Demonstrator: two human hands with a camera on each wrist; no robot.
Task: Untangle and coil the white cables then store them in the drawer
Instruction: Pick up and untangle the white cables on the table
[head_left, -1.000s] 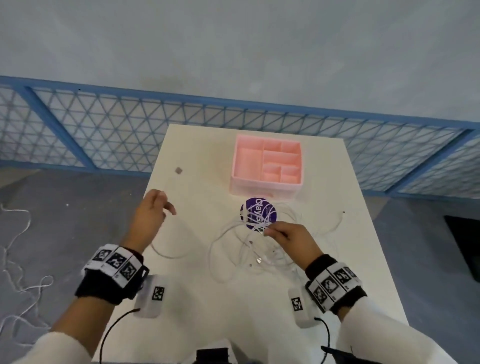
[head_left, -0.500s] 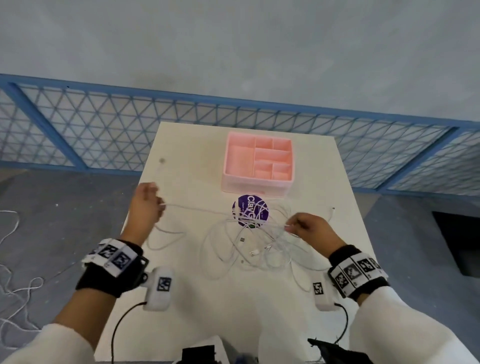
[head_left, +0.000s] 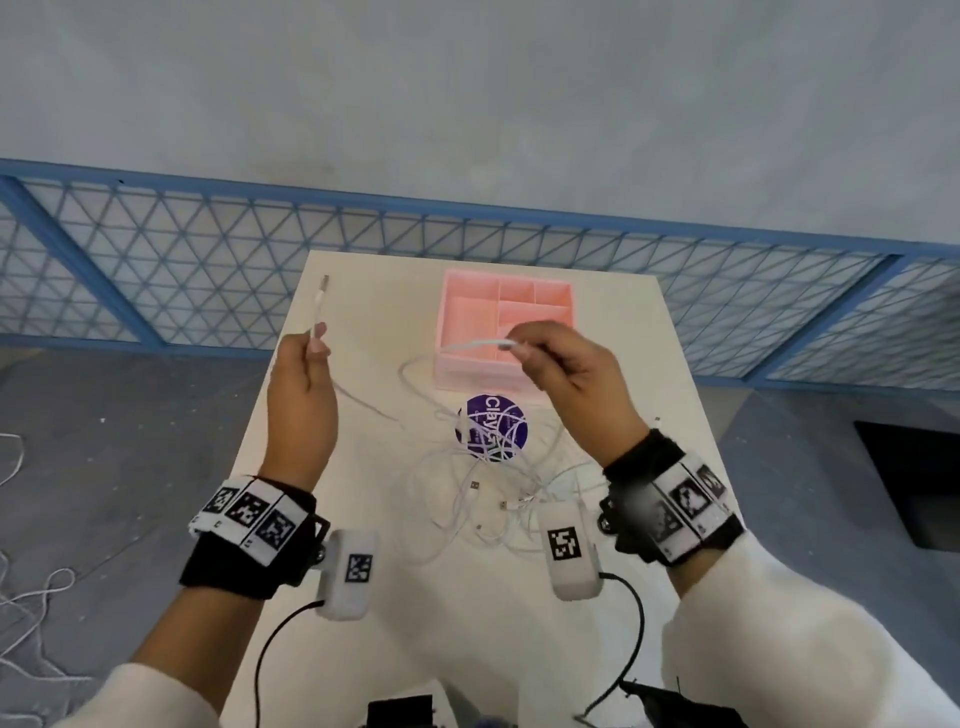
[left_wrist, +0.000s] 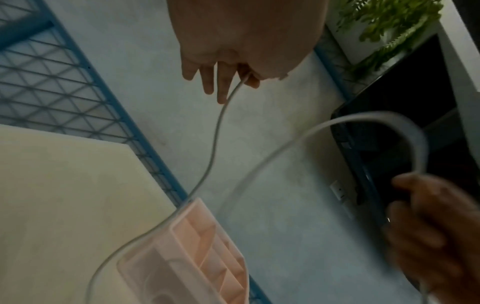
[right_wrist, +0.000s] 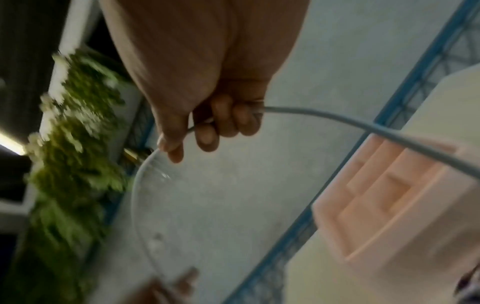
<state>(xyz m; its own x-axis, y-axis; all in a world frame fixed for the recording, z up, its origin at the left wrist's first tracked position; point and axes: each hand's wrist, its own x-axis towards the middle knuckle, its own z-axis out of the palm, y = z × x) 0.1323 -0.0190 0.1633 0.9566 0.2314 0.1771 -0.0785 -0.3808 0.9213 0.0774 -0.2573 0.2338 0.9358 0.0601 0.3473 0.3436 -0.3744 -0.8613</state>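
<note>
Standing on a grey floor before a blue mesh fence (head_left: 467, 249): a cream table (head_left: 363, 597), bearing a pink drawer (head_left: 506, 332) at its far end, split into several open compartments. Lying just in front of the drawer, a round purple sticker (head_left: 491, 427), partly covered by a tangle of white cables (head_left: 498, 499), thin, glossy, looping over one another, small metal plugs poking out here and there. Rising from that tangle, one white cable (head_left: 415, 374), lifted clear of the table. Pinching it near one end, the left hand (head_left: 301, 400), fingers curled round it, the plug end (head_left: 323, 291) sticking up past the fingertips. Pinching the same cable farther along, above the drawer, the right hand (head_left: 571, 374), thumb and forefinger clamped on it, other fingers folded. Sagging between the two hands in a slack loop. Showing in both wrist views, blurred green foliage (right_wrist: 75, 156).
</note>
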